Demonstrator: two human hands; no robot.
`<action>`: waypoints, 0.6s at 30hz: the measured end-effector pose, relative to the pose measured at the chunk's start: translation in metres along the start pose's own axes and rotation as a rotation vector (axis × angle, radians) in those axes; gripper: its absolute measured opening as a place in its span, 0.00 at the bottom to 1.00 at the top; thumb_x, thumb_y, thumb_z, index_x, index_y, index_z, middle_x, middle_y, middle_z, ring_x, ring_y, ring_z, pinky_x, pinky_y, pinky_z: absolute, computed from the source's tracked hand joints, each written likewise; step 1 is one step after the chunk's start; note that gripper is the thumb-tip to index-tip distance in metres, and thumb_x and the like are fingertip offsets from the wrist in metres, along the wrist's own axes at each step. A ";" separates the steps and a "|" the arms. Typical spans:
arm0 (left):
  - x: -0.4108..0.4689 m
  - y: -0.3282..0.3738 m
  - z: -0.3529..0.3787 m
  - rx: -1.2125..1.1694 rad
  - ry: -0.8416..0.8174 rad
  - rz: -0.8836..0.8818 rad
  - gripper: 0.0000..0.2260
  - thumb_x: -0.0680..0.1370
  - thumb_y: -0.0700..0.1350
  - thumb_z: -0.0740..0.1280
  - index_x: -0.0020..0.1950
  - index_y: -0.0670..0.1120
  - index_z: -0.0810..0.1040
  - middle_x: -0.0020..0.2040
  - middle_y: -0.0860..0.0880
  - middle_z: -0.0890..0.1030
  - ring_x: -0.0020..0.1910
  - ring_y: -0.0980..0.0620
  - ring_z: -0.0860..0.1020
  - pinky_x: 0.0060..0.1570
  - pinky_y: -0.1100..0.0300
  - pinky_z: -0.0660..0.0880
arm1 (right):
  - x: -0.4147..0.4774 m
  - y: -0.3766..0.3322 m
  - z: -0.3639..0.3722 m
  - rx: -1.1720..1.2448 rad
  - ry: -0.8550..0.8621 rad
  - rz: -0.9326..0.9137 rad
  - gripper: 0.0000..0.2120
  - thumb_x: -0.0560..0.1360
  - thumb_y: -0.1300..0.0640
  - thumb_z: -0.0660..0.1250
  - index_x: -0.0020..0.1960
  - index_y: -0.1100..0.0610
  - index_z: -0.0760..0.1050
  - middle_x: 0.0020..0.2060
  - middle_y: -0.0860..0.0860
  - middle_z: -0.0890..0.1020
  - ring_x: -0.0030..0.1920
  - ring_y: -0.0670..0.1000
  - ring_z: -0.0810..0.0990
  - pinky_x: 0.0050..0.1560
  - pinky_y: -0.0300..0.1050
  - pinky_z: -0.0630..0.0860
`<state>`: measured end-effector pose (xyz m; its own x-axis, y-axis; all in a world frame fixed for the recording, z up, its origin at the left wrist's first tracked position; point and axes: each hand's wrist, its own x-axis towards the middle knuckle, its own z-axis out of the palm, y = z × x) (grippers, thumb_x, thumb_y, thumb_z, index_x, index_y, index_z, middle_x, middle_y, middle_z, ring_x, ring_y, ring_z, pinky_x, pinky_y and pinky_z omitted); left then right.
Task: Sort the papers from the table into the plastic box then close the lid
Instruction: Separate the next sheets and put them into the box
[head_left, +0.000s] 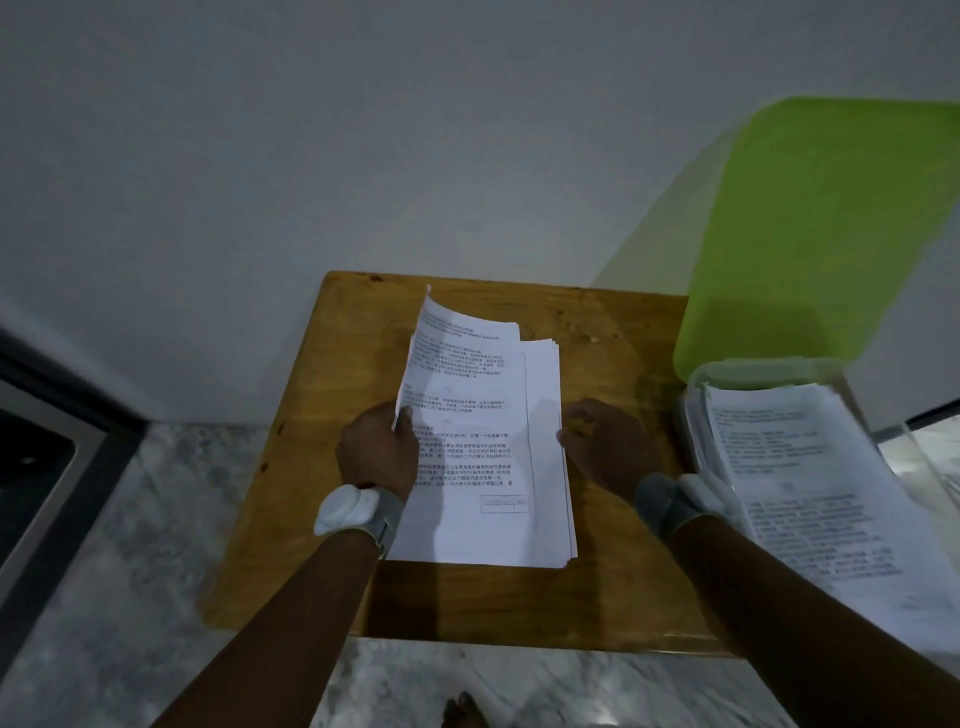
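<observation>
A stack of printed white papers (540, 467) lies in the middle of a small wooden table (613, 322). My left hand (376, 449) grips the left edge of the top sheet (457, 364), whose left side and far corner curl up off the stack. Against the stack's right edge rests my right hand (610, 447), fingers curled, touching the paper side. At the right stands a clear plastic box (769, 369) holding several printed sheets (800, 483). Its green lid (826, 228) stands open, leaning back against the wall.
The table stands against a pale wall, over a grey marbled floor (156, 545). A dark-framed door or window (41, 441) is at the left. Both wrists wear grey bands with white devices. A bare foot (462, 712) shows at the bottom edge.
</observation>
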<state>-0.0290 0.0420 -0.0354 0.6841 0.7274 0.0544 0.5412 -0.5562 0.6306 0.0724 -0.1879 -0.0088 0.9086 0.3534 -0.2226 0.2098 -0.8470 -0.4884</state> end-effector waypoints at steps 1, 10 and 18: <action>0.000 0.001 -0.003 -0.026 0.016 0.039 0.12 0.79 0.48 0.64 0.48 0.43 0.84 0.44 0.41 0.85 0.42 0.39 0.82 0.39 0.58 0.73 | 0.002 0.001 0.003 -0.009 -0.012 0.038 0.11 0.76 0.53 0.66 0.54 0.59 0.80 0.50 0.54 0.84 0.49 0.54 0.80 0.51 0.43 0.75; 0.024 0.005 -0.061 -0.190 0.150 -0.049 0.11 0.78 0.46 0.66 0.46 0.41 0.85 0.41 0.39 0.85 0.38 0.41 0.81 0.37 0.60 0.71 | 0.003 -0.021 0.042 0.174 0.042 0.390 0.38 0.58 0.34 0.77 0.59 0.53 0.71 0.54 0.51 0.83 0.50 0.57 0.83 0.39 0.46 0.75; 0.019 0.031 -0.094 -0.237 0.189 -0.037 0.11 0.77 0.48 0.66 0.37 0.45 0.80 0.33 0.47 0.81 0.31 0.50 0.76 0.33 0.61 0.70 | -0.018 0.012 0.004 0.496 0.123 0.295 0.14 0.75 0.59 0.71 0.60 0.57 0.79 0.59 0.55 0.83 0.57 0.59 0.82 0.55 0.48 0.77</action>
<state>-0.0445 0.0763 0.0579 0.5511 0.8195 0.1570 0.4196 -0.4348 0.7968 0.0568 -0.2025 -0.0142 0.9445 0.0570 -0.3236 -0.2251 -0.6054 -0.7635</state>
